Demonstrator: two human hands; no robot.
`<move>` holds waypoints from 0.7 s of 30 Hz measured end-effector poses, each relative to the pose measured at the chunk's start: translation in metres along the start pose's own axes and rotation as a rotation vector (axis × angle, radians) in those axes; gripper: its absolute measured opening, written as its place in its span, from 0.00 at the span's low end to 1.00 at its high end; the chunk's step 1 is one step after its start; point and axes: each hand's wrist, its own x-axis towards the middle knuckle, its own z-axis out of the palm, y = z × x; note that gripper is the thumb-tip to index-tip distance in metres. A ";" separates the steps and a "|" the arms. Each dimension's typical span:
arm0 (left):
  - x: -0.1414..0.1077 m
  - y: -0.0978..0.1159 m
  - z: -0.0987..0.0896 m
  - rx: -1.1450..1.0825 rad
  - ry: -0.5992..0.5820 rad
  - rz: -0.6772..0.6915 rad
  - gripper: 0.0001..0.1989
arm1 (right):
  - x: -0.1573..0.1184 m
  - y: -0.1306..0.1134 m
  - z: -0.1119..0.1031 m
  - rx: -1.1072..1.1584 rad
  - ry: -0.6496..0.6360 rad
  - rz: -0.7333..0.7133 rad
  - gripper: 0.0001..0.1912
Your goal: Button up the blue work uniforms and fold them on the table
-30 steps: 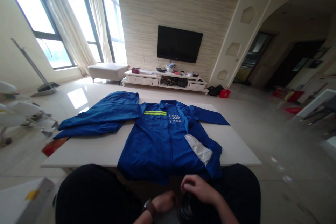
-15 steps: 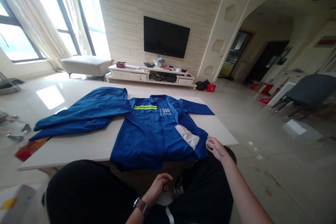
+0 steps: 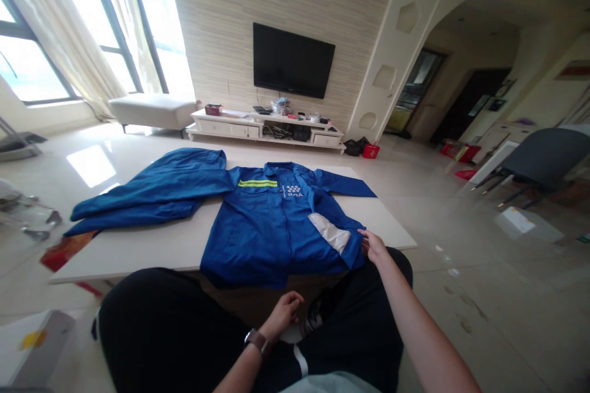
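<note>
A blue work jacket (image 3: 249,227) lies spread on a low white table, its yellow-green reflective stripe and white printed logo showing on the chest. One front panel is turned back, baring a white patch (image 3: 329,233). My right hand (image 3: 374,247) is at the lower right corner of the jacket, its fingers closed on the edge; some fingertips are hidden. Above my lap, my left hand (image 3: 283,314) hangs apart from the jacket with fingers loosely bent, holding nothing. A watch (image 3: 257,341) is on my left wrist. Folded blue garment fabric (image 3: 152,190) lies at the table's left.
The table (image 3: 391,227) stands just in front of my knees. Under its left end is a red-orange object (image 3: 69,249). A white box (image 3: 39,344) sits on the floor at lower left. Across the room are a TV stand (image 3: 225,128) and a grey chair (image 3: 546,156).
My right hand has shifted slightly up and left along the jacket's edge, its fingers straighter. The whole view has moved a little; my left hand stays over my lap.
</note>
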 end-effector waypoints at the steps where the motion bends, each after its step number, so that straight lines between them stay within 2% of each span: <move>1: 0.000 0.001 0.000 0.010 0.002 0.003 0.16 | -0.001 -0.002 0.002 -0.025 0.015 -0.065 0.07; 4: -0.002 0.003 0.001 0.000 0.036 -0.007 0.17 | -0.010 -0.012 0.013 -0.093 0.027 -0.279 0.09; 7: -0.002 0.004 0.002 -0.152 0.111 -0.060 0.18 | -0.036 -0.019 0.032 -0.137 -0.049 -0.446 0.10; 9: -0.002 0.005 0.003 -0.268 0.173 -0.098 0.18 | -0.061 -0.020 0.048 -0.196 -0.182 -0.580 0.08; 11: -0.003 0.006 0.003 -0.336 0.234 -0.125 0.17 | -0.087 -0.015 0.065 -0.298 -0.384 -0.756 0.08; 13: -0.003 0.008 0.002 -0.382 0.297 -0.141 0.14 | -0.110 -0.005 0.080 -0.399 -0.576 -0.868 0.10; 16: -0.003 0.013 0.000 -0.463 0.382 -0.152 0.11 | -0.131 0.015 0.096 -0.558 -0.725 -0.878 0.13; 21: -0.003 0.020 -0.002 -0.587 0.442 -0.160 0.11 | -0.134 0.040 0.104 -0.632 -0.728 -0.839 0.13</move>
